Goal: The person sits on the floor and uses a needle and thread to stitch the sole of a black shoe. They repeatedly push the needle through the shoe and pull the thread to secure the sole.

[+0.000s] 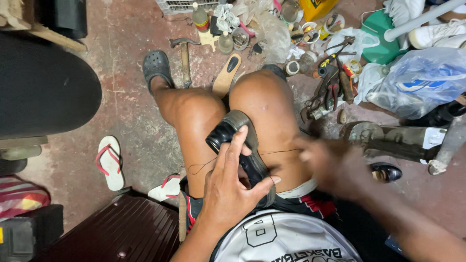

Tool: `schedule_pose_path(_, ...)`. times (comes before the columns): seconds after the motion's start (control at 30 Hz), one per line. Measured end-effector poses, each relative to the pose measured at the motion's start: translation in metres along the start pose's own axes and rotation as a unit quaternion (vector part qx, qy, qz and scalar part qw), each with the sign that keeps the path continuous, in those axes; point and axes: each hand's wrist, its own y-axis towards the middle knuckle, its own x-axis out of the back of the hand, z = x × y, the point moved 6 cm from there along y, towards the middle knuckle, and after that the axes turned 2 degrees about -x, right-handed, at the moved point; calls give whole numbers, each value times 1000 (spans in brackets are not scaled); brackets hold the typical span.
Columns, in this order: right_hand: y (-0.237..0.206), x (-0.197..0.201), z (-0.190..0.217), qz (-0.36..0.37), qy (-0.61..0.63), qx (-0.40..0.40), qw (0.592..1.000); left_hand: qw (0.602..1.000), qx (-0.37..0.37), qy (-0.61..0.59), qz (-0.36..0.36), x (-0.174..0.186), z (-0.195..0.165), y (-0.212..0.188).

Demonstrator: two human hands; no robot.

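Black leather shoe (238, 145) lying sole-up across the person's lap between the thighs, left hand (232, 187) clamped round it, right hand (335, 167) blurred, pinching taut dark thread (279, 153) running to shoe, hammer (184, 56), loose insole (226, 75), pliers (330, 90) on stained concrete floor (131, 111).

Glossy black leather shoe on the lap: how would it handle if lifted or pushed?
The glossy black leather shoe probably holds its shape, since the toe looks firm and rounded. Its shine suggests a slippery surface. The left hand pins it against the thigh, and the blurred right hand pulls a dark thread, so tugs may shift it.
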Motion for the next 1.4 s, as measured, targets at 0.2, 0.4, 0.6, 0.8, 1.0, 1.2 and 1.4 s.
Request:
schedule_pose_path(0.2,-4,17,59,-92,423,177,884,946,-185,28,-265,44,-6,-33)
schedule_pose_path(0.4,-17,46,80,-50,536,174,825,975,-171,96,-100,31,18,-20)
schedule_pose_path(0.6,-18,27,94,-93,310,66,944,984,-75,21,-158,42,40,-25)
schedule_pose_path(0.8,-19,46,91,-166,157,171,959,981,-66,-47,-178,52,58,-35)
schedule_pose_path(1.0,-22,48,97,-179,78,184,963,978,-18,-64,-197,62,87,-39)
schedule_pose_path(1.2,-17,50,96,-149,42,142,978,979,-13,-75,-191,57,92,-37)
schedule_pose_path(1.4,-16,50,101,-113,26,189,975,980,-28,-47,-191,58,89,-33)
